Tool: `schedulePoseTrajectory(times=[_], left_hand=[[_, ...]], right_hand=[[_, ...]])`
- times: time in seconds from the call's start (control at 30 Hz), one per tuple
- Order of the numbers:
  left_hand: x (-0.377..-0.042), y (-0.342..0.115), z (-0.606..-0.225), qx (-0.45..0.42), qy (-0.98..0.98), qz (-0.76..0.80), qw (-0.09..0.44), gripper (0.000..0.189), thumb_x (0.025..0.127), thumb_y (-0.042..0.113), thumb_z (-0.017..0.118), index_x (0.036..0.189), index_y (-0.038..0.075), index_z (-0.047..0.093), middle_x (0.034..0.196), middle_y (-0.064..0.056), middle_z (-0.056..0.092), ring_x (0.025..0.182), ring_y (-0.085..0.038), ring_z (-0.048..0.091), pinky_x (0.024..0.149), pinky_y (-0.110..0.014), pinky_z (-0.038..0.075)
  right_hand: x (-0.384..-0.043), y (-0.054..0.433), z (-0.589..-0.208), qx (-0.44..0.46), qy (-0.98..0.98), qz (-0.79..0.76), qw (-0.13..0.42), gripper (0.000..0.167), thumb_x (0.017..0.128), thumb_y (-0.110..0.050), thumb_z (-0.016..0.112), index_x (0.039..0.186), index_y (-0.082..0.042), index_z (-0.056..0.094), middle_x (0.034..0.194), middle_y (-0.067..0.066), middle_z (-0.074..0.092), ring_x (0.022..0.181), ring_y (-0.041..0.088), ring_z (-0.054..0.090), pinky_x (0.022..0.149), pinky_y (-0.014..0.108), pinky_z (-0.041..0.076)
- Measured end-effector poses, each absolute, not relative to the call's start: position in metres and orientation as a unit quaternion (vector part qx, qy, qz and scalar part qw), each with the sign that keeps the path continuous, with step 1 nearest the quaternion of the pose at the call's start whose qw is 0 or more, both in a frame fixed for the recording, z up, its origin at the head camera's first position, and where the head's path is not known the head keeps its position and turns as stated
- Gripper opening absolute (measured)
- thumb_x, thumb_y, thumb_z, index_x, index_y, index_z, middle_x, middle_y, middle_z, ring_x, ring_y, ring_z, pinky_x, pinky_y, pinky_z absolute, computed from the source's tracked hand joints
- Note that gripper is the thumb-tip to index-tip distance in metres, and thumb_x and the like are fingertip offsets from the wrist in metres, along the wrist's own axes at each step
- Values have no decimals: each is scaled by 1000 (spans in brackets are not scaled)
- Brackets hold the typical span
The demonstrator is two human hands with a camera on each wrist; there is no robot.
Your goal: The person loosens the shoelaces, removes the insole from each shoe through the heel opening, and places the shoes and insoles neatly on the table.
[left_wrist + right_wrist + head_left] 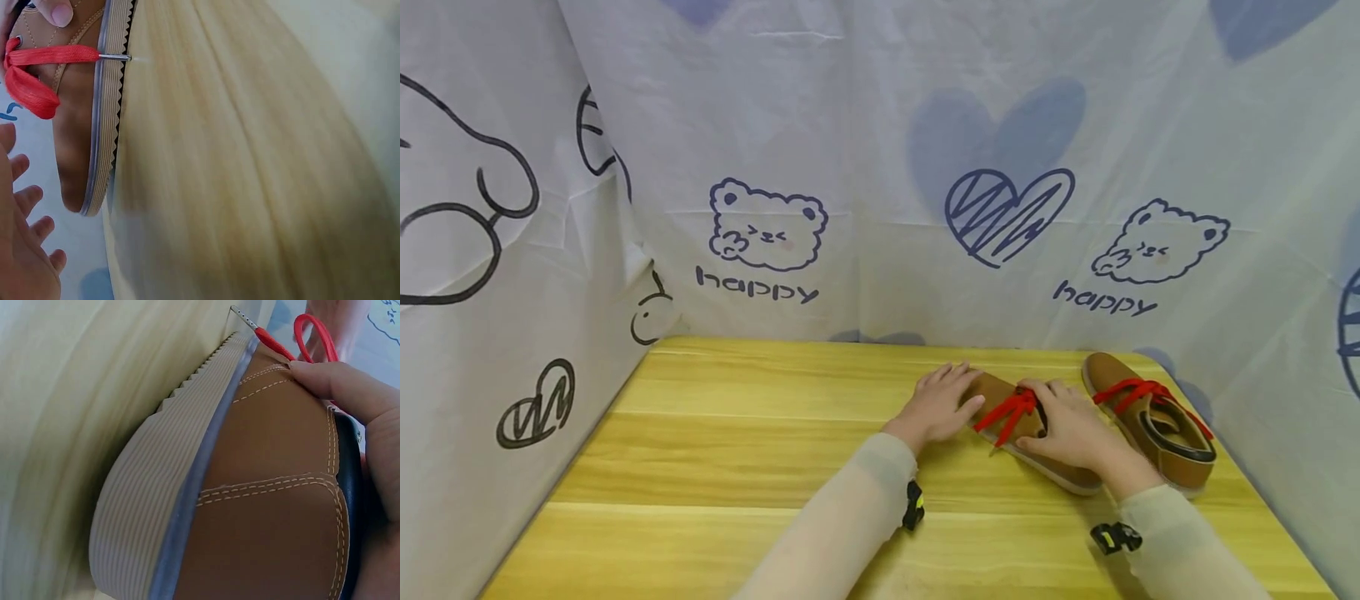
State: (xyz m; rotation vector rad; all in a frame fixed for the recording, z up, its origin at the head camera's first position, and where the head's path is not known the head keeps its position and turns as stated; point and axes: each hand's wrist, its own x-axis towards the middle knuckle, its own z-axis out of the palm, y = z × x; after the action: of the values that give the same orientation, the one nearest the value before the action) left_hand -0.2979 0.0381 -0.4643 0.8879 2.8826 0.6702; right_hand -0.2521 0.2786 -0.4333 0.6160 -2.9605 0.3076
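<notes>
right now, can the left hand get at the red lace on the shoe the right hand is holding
Probably yes: the left hand looks empty beside the front of the held shoe, and the red lace lies close with nothing visibly between. The right hand grips farther back, leaving loose ends uncovered.

Shoe upper [269, 437]: smooth, leather-like, low sheen; seams of thread, slightly raised. Collar [351, 481]: smooth, low gloss. Sole [140, 506]: matt, rubber-like, finely ribbed. Lace [56, 55]: woven cloth, matt. Lace tip [114, 57]: glossy metal. Table [737, 467]: smooth wood-grain surface, slight sheen. Curtain [872, 125]: cloth, matt, creased. Sleeve [842, 508]: matt cloth.
</notes>
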Motion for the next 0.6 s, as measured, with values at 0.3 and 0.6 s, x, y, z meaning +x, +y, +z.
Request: schedulePoseTrajectory(times=[0.3, 0.6], left_hand=[[-299, 39, -467, 282, 947, 147, 53, 52, 109, 47, 27, 159, 35, 27, 167, 4, 18, 153, -25, 14, 121, -48, 17], [-299, 30, -465, 316, 941, 94, 76, 57, 104, 57, 30, 158, 43, 22, 168, 3, 13, 153, -26, 13, 121, -51, 16]], right_hand=[[-246, 271, -433, 217, -969, 112, 35, 86, 76, -42, 86, 146, -13, 44, 122, 18, 55, 105, 39, 53, 86, 56, 47], [-243, 270, -432, 233, -965, 119, 30, 85, 76, -39, 86, 145, -12, 45, 120, 15, 55, 106, 37, 53, 92, 58, 43]])
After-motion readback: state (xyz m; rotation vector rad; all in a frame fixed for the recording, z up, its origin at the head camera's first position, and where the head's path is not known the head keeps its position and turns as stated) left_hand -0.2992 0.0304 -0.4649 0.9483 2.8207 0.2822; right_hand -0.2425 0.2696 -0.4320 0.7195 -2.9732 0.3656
